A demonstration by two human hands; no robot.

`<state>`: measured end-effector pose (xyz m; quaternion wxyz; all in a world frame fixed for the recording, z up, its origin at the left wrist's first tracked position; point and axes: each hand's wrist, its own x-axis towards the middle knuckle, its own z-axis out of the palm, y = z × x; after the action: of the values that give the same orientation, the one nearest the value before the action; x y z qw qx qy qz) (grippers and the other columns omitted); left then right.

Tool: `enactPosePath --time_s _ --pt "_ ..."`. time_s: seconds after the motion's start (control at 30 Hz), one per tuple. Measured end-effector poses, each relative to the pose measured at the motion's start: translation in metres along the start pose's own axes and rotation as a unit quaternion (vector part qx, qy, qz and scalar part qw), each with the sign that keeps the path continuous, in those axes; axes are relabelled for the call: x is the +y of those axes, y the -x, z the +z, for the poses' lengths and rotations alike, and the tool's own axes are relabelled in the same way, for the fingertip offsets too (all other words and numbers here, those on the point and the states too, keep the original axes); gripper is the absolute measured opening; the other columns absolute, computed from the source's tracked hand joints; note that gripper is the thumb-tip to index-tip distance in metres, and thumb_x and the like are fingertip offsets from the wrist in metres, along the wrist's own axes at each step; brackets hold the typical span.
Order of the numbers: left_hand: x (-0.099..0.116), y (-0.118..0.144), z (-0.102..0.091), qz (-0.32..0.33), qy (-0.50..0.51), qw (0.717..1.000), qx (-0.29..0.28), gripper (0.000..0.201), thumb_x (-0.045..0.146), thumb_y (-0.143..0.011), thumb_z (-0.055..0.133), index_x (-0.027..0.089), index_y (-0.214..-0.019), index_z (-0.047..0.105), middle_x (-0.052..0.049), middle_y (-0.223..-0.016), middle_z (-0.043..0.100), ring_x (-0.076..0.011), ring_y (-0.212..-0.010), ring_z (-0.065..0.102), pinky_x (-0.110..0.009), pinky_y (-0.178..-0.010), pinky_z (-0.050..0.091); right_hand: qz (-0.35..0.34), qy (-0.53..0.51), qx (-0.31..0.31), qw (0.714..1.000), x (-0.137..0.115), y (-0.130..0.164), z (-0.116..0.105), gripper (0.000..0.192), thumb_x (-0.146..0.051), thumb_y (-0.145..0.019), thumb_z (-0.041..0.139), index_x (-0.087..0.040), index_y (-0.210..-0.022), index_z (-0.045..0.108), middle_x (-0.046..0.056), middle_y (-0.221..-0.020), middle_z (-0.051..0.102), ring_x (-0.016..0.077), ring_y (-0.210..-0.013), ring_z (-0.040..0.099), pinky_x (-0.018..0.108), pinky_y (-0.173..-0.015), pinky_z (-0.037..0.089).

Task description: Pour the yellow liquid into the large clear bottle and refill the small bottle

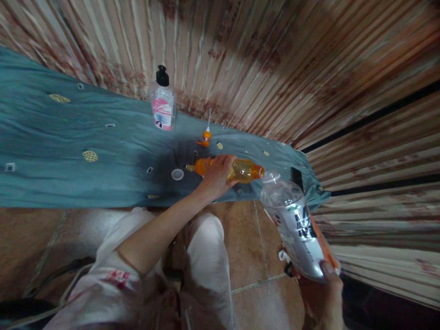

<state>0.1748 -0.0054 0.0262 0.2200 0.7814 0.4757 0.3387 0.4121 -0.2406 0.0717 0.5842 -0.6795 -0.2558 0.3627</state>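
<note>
My left hand (217, 175) grips a small orange bottle (244, 171) lying on its side, its mouth against the open mouth of a large clear plastic bottle (292, 222). My right hand (321, 293) holds that large bottle by its base, tilted toward the orange one. Both bottles hang over the edge of a teal cloth (68, 151). A small clear cap (177, 174) lies on the cloth just left of my left hand, and an orange pump head (206, 135) with a white tube lies beyond it.
A clear pump bottle (162, 103) with a black top and pink label stands at the cloth's far edge. A dark phone-like object (297, 178) rests near the cloth's right corner. Striped curtains (309, 59) hang behind and to the right. My knees (202, 247) are over brown floor tiles.
</note>
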Motion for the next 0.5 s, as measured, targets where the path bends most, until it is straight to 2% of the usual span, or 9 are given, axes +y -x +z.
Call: enactPosePath --time_s 0.17,0.4,0.5 --pt "0.0005 0.0003 -0.0002 -0.005 0.006 1.000 -0.006 0.063 0.019 -0.078 0.081 0.018 -0.133 0.051 -0.017 -0.137 0.063 -0.0352 -0.131 0.057 -0.056 -0.109 0.041 -0.007 0.000 0.014 1.000 -0.0022 0.0032 0.0039 0.056 -0.048 -0.078 0.066 -0.026 -0.130 0.066 0.009 -0.102 0.074 0.0238 -0.072 0.067 0.026 -0.043 0.043" --pt "0.0033 -0.0001 -0.0052 -0.005 0.010 1.000 -0.011 0.062 0.018 -0.077 0.081 0.016 -0.132 0.052 -0.017 -0.137 0.064 -0.0355 -0.132 0.057 -0.057 -0.110 0.041 -0.016 0.014 0.008 1.000 0.0007 0.0016 0.0034 0.060 -0.048 -0.079 0.063 -0.027 -0.135 0.063 0.009 -0.104 0.073 0.0243 -0.072 0.067 0.026 -0.042 0.042" --pt "0.0030 -0.0001 -0.0050 -0.001 0.009 1.000 -0.012 0.063 0.019 -0.077 0.082 0.016 -0.132 0.051 -0.018 -0.137 0.063 -0.0360 -0.133 0.056 -0.058 -0.110 0.040 -0.047 0.024 0.000 0.999 0.0037 0.0016 0.0015 0.056 -0.048 -0.082 0.061 -0.027 -0.135 0.063 0.009 -0.105 0.073 0.0240 -0.072 0.067 0.026 -0.043 0.041"
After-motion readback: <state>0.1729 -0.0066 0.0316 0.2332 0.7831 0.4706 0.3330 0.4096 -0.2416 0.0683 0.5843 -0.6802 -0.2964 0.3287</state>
